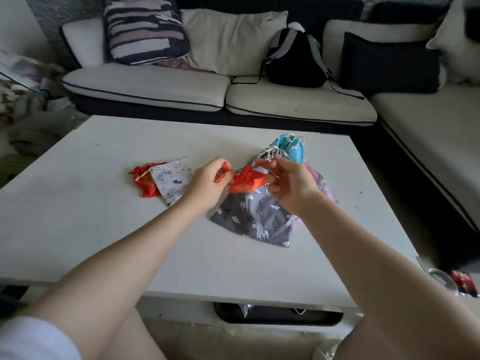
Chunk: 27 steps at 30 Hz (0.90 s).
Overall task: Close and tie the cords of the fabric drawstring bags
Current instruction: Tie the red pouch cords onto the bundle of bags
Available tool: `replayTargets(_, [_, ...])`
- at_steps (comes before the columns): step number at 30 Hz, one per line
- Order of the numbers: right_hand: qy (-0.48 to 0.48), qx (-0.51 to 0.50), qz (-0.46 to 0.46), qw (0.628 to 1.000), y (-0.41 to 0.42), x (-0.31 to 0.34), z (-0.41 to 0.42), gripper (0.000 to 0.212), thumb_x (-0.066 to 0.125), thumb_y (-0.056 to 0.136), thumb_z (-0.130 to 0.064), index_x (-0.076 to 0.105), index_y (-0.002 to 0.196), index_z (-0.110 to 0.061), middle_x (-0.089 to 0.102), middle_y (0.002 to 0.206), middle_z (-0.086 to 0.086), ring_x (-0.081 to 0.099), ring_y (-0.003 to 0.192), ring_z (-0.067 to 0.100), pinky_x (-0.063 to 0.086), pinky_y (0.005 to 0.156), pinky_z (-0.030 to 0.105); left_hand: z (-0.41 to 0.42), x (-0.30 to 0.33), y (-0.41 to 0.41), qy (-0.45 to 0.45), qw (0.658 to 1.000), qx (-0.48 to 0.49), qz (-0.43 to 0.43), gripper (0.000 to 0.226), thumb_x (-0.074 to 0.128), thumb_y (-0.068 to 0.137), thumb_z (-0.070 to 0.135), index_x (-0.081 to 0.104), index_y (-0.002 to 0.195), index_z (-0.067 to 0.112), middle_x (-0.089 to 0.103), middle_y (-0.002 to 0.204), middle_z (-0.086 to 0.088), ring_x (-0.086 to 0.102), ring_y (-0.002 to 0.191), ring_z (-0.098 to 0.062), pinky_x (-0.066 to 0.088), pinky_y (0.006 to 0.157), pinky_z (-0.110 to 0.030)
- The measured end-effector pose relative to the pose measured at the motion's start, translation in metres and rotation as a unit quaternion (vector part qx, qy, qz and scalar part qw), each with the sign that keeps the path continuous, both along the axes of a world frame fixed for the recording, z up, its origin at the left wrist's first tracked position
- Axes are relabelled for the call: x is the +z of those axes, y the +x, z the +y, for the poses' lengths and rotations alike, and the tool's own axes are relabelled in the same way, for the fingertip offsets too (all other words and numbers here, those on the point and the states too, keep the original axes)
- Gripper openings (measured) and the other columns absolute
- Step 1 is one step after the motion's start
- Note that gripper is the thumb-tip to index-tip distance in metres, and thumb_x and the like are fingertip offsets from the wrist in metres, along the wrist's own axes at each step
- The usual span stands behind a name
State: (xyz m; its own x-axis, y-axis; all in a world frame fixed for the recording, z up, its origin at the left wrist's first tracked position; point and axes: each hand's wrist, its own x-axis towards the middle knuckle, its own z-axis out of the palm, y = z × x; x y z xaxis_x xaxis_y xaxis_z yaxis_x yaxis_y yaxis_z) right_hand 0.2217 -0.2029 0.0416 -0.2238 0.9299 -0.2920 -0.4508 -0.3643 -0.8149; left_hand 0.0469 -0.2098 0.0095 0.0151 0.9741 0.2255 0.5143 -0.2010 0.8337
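A small red-orange drawstring bag [245,183] hangs between my hands over the white table [104,229], its mouth gathered. My left hand [207,181] pinches the red cord [225,170] on the bag's left side. My right hand [288,183] pinches the cord on the right side, fingers curled. Under them lies a grey unicorn-print bag [255,216]. A blue bag [291,148] with its cream cord drawn lies behind it, and a pink bag [320,184] shows beside my right hand. To the left lie a red bag [144,181] and a white cat-print bag [172,181].
A white sofa [181,87] with cushions and a black backpack [294,61] stands behind the table. A drawer opening [278,314] gapes in the table's front. Small items [452,283] sit off the table's right front corner.
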Motion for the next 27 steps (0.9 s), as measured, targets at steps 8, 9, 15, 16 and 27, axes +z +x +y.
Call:
replayTargets(8, [-0.059, -0.045, 0.037, 0.997, -0.005, -0.014, 0.001, 0.037, 0.034, 0.100, -0.023, 0.044, 0.066, -0.013, 0.043, 0.051, -0.002, 0.037, 0.048, 0.011, 0.046, 0.042, 0.016, -0.008, 0.016, 0.022, -0.178, 0.933, 0.006, -0.312, 0.024, 0.047, 0.093, 0.009, 0.050, 0.071, 0.019, 0.058, 0.061, 0.003, 0.052, 0.047, -0.009, 0.037, 0.045, -0.018])
replayTargets(9, [-0.051, -0.044, 0.006, 0.998, -0.006, -0.011, 0.000, 0.035, 0.036, 0.100, -0.021, 0.047, 0.068, -0.012, 0.041, 0.050, -0.001, 0.038, 0.049, 0.012, 0.049, 0.043, 0.017, -0.009, 0.017, 0.024, -0.203, 0.900, 0.001, -0.385, 0.025, 0.046, 0.094, 0.008, 0.051, 0.072, 0.018, 0.060, 0.058, 0.004, 0.053, 0.045, -0.009, 0.038, 0.044, -0.017])
replayTargets(15, [0.019, -0.010, -0.166, 0.986, -0.006, -0.005, -0.003, 0.016, 0.051, 0.093, -0.007, 0.060, 0.082, 0.001, 0.050, 0.051, 0.004, 0.053, 0.043, 0.009, 0.058, 0.076, 0.038, -0.012, 0.018, 0.030, -0.237, 0.779, -0.046, -0.579, 0.030, 0.035, 0.097, 0.009, 0.052, 0.073, 0.010, 0.063, 0.058, -0.001, 0.049, 0.043, -0.008, 0.037, 0.040, -0.014])
replayTargets(16, [0.021, -0.010, -0.180, 0.983, -0.004, -0.004, -0.004, 0.013, 0.055, 0.091, -0.007, 0.061, 0.083, 0.001, 0.051, 0.059, 0.010, 0.054, 0.049, 0.012, 0.057, 0.080, 0.041, -0.010, 0.018, 0.029, -0.229, 0.770, -0.051, -0.594, 0.031, 0.032, 0.097, 0.008, 0.052, 0.074, 0.009, 0.062, 0.058, -0.002, 0.047, 0.042, -0.008, 0.036, 0.040, -0.014])
replayTargets(27, [0.232, 0.130, -0.594, 0.759, 0.004, -0.006, -0.010, 0.016, 0.075, 0.072, -0.016, 0.073, 0.087, -0.010, 0.058, 0.066, 0.000, 0.051, 0.066, 0.017, 0.039, 0.057, 0.020, -0.007, 0.035, 0.022, -0.088, 0.942, -0.064, 0.318, 0.016, 0.058, 0.081, 0.017, 0.070, 0.083, 0.007, 0.066, 0.082, -0.011, 0.057, 0.076, -0.022, 0.041, 0.063, -0.027])
